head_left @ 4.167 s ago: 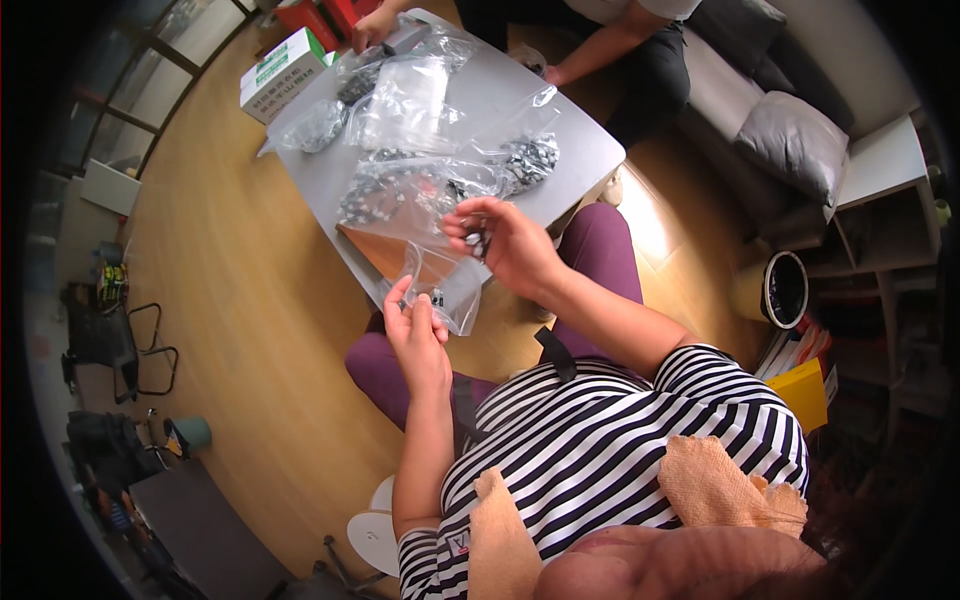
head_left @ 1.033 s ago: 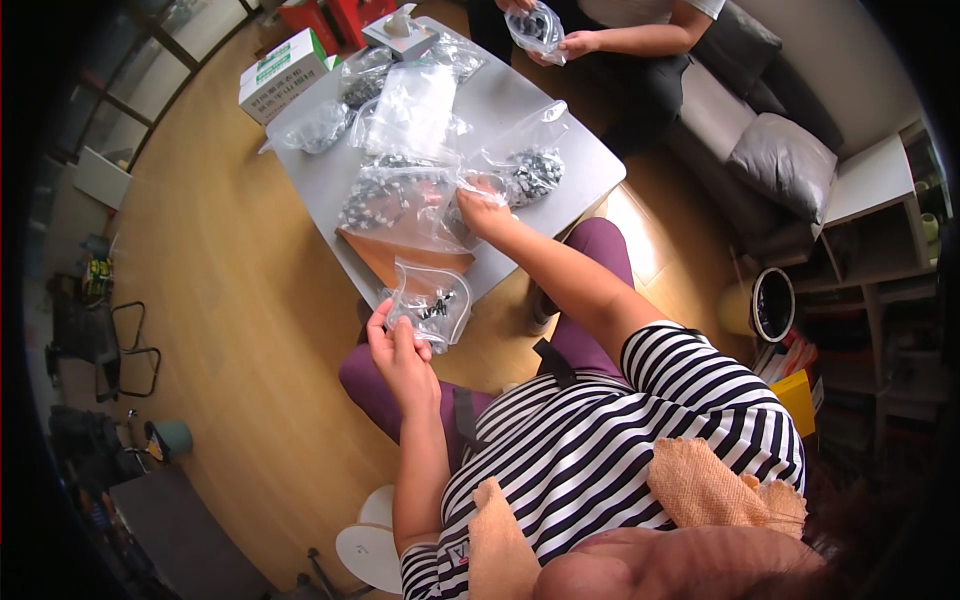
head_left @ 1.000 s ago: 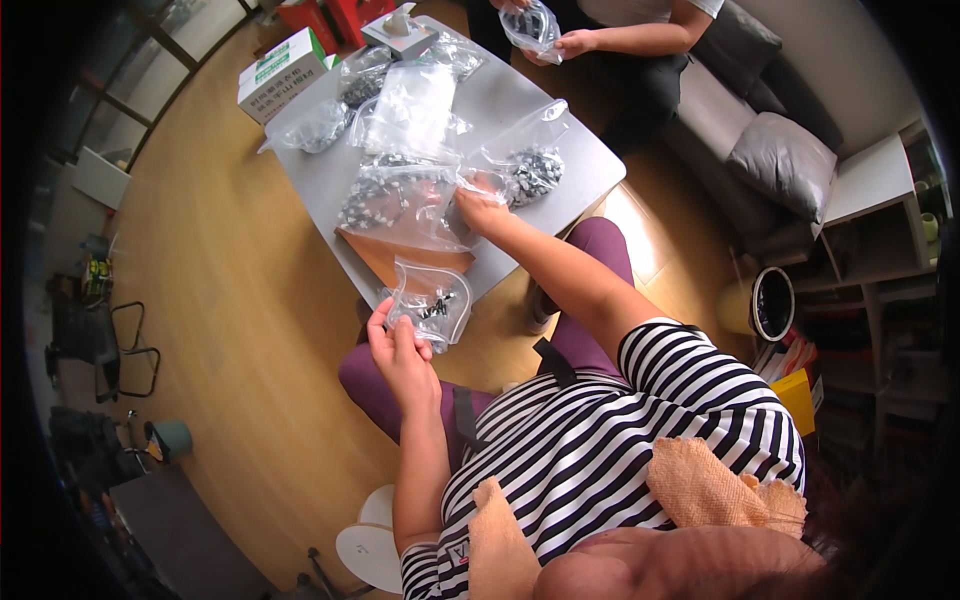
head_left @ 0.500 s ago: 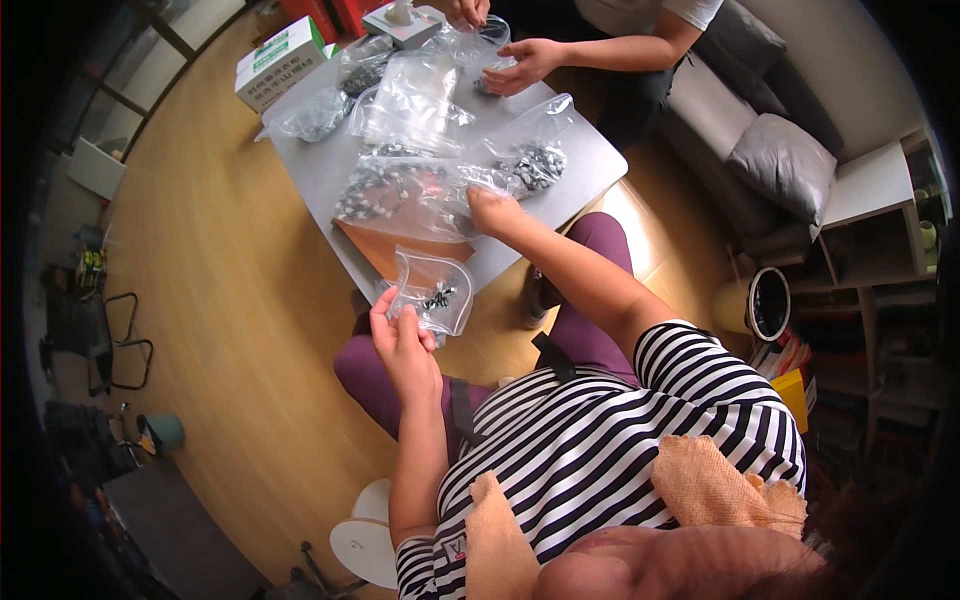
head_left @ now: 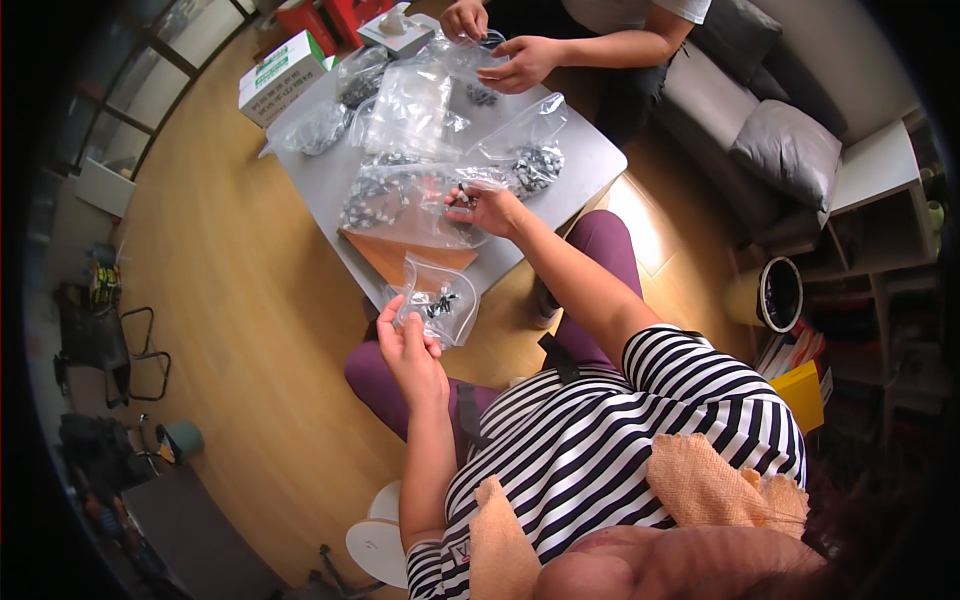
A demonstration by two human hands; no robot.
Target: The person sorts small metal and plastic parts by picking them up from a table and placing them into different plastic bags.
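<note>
My left hand [head_left: 412, 352] pinches the edge of a small clear zip bag [head_left: 460, 318] just off the near edge of the table. A few small black-and-white parts [head_left: 438, 304] lie inside that bag. Farther off, my right hand [head_left: 490, 210] is over a large clear bag [head_left: 425, 222], which is full of similar small parts [head_left: 370, 205]. Its fingertips are curled around a few dark small parts [head_left: 459, 197]; their exact kind is too small to tell. Right beside it lies another open clear bag [head_left: 520, 130] with black and white parts.
Across the white table [head_left: 595, 160], a co-worker's hands [head_left: 520, 65] handle small things near a clear bag. Flat empty bags [head_left: 410, 110], an orange-brown sheet [head_left: 405, 258], a tissue box [head_left: 397, 35] and a carton [head_left: 285, 78] are around. A grey sofa [head_left: 690, 110] stands right.
My right hand has come out of the large bag's folds, and its fingers now show with small parts at the tips. My left hand still holds the small bag, slightly shifted.
</note>
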